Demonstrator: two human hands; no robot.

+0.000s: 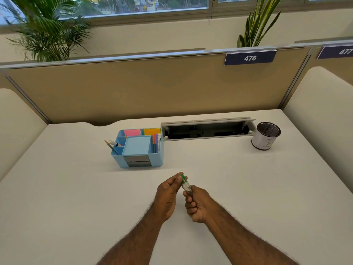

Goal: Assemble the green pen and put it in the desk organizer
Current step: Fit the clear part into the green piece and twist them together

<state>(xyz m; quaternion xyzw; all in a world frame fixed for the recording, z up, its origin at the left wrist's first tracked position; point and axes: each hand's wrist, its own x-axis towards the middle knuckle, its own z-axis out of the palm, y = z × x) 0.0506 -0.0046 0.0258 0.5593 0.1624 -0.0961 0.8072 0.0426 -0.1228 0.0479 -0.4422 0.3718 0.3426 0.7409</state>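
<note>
Head view: we hold the pen, right hand gripping the barrel, left hand pinching the green end. Assembly step; organizer waits at eleven o'clock.

Navy plate on partition top reads "476"; next plate to the right reads "477" (cut off at frame edge).

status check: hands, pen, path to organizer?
Left hand pinching green pen at its green end; right hand gripping the clear barrel. Pen held above desk, not yet stowed. Desk organizer straight ahead, nothing between.
</note>
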